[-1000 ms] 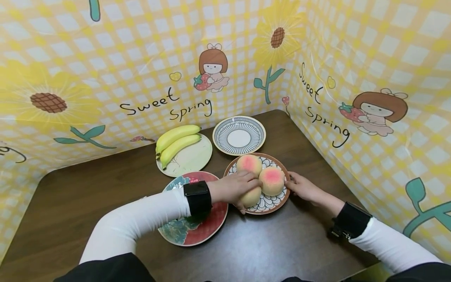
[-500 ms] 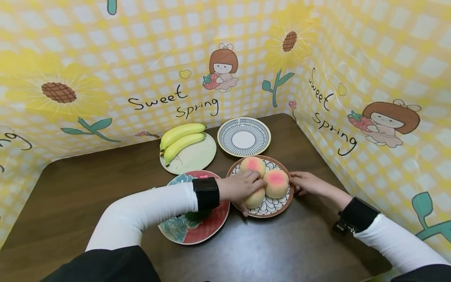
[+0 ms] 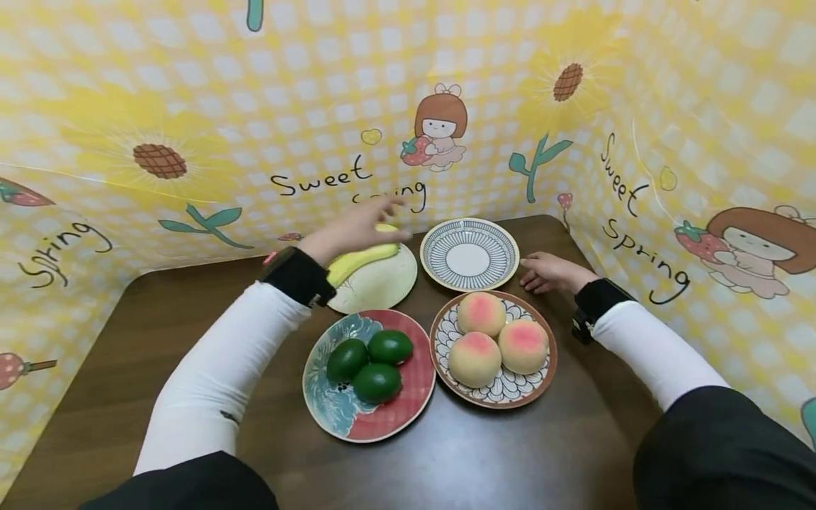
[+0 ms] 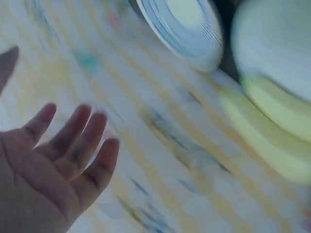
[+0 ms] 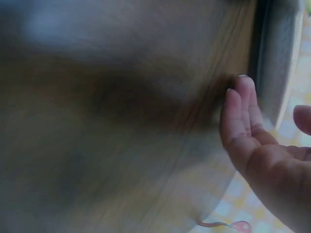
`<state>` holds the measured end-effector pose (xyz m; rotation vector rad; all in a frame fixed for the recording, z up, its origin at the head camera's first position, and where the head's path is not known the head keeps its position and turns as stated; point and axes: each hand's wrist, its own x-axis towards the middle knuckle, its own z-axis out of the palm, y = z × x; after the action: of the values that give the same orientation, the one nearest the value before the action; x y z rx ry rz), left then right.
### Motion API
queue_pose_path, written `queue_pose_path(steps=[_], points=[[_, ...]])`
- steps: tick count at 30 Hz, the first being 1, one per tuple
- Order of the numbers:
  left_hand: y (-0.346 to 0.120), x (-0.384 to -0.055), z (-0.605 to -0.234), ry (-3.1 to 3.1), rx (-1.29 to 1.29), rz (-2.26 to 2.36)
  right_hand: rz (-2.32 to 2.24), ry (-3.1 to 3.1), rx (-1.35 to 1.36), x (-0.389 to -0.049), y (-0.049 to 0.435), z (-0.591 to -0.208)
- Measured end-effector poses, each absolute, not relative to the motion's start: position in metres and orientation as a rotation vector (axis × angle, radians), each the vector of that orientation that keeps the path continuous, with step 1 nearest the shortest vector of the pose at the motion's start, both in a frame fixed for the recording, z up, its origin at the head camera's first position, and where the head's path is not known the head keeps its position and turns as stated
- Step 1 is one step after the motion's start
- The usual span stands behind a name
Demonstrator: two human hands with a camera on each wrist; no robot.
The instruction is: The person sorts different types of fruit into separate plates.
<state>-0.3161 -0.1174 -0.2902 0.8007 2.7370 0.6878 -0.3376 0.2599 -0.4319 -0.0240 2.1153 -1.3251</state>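
In the centre of the head view, the blue-striped plate (image 3: pixel 470 261) lies on the bench (image 3: pixel 210 304), the right hand (image 3: pixel 551 273) at its right rim, fingers extended and gripping nothing; contact is unclear. Left of it, two bananas (image 3: pixel 365 261) lie on a pale plate (image 3: pixel 390 282), the left hand (image 3: pixel 353 228) above them, fingers apart, holding nothing. Lower centre, three green fruits (image 3: pixel 376 379) sit on a red-and-teal plate (image 3: pixel 416 400); just right, three peaches (image 3: pixel 510 346) fill a brown-rimmed plate (image 3: pixel 503 405).
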Motion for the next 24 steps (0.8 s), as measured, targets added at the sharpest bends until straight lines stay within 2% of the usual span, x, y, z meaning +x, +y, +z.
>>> queue_pose_path(steps=[3,8,12,14,16,20,24], points=[[-0.161,-0.338,-0.302,2.810,0.576,0.706,-1.378,2.113,-0.012,-0.352,0.256,-0.439],[-0.209,-0.356,-0.341,2.858,0.405,0.602,-1.397,2.169,-0.037,-0.375,0.252,-0.461],[-0.210,-0.370,-0.371,2.873,0.359,0.539,-1.481,2.061,-0.174,-0.422,0.282,-0.521],[-0.205,-0.378,-0.383,2.880,0.357,0.533,-1.485,2.045,-0.180,-0.429,0.289,-0.533],[-0.200,-0.386,-0.393,2.874,0.350,0.532,-1.454,2.074,-0.168,-0.423,0.285,-0.528],[-0.196,-0.400,-0.410,2.930,0.350,0.497,-1.348,2.149,-0.089,-0.379,0.253,-0.469],[-0.193,-0.409,-0.421,3.006,0.313,0.371,-1.343,2.143,-0.059,-0.367,0.239,-0.445]])
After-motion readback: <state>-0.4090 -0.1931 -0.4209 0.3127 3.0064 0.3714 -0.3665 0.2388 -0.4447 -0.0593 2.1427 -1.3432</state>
